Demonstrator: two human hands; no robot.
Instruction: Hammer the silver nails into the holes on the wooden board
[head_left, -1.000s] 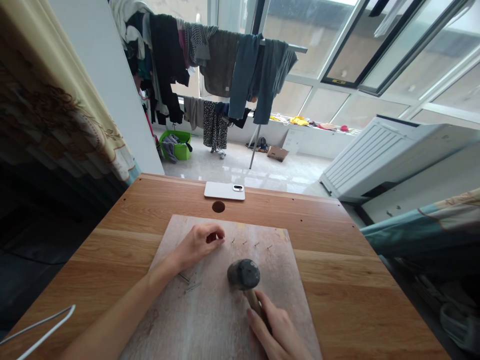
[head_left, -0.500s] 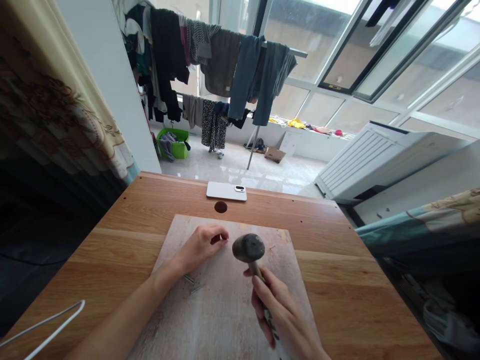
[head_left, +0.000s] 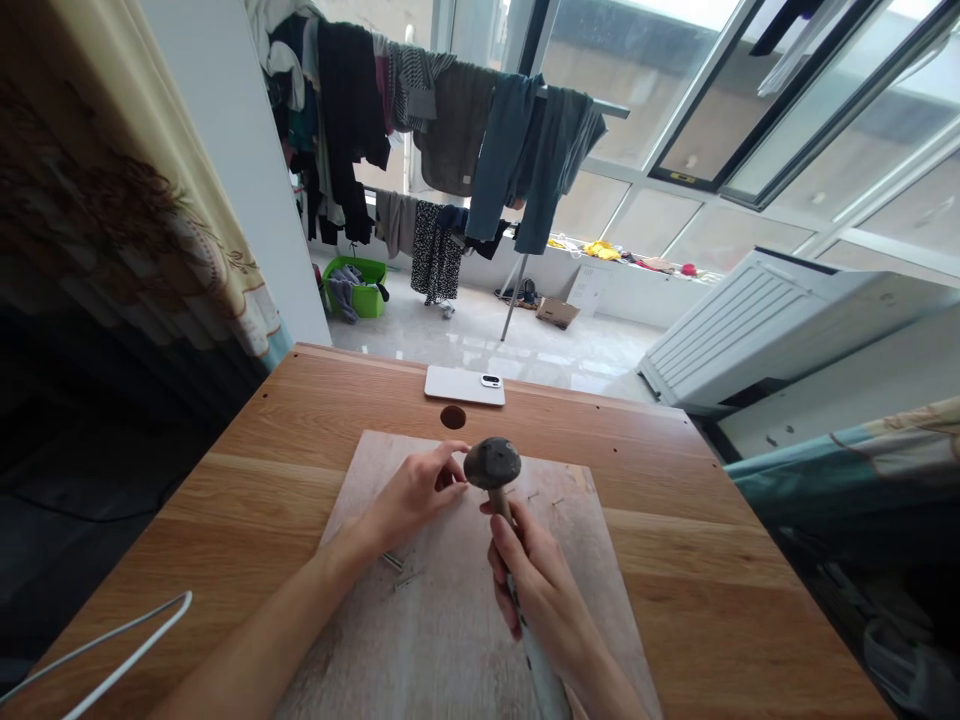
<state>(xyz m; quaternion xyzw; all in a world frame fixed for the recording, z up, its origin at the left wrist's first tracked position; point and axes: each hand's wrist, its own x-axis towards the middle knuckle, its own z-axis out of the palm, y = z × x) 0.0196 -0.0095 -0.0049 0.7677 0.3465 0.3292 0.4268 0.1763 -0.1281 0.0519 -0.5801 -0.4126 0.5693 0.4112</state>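
At the far left, one white wire loop (head_left: 150,628) reaches over the near left part of the desk (head_left: 720,560). A wide strip of desk lies between its slanting left edge and the board (head_left: 450,620). The left hand (head_left: 429,485) is over the board's left part, thumb and forefinger curved in a narrow grip; whether they pinch anything, I cannot tell. By its wrist lie a few loose nails (head_left: 393,562), too blurred to count. Beyond the board are one round hole (head_left: 453,417) and, near the desk's far edge, one phone (head_left: 457,384). The right hand's (head_left: 536,580) grip is closed around the handle of one mallet (head_left: 493,464), its head raised over the board's far edge, just beside the left fingertips. To its right, three small upright nails (head_left: 532,496) show in a row. A broader strip of desk runs from the board to the right edge.
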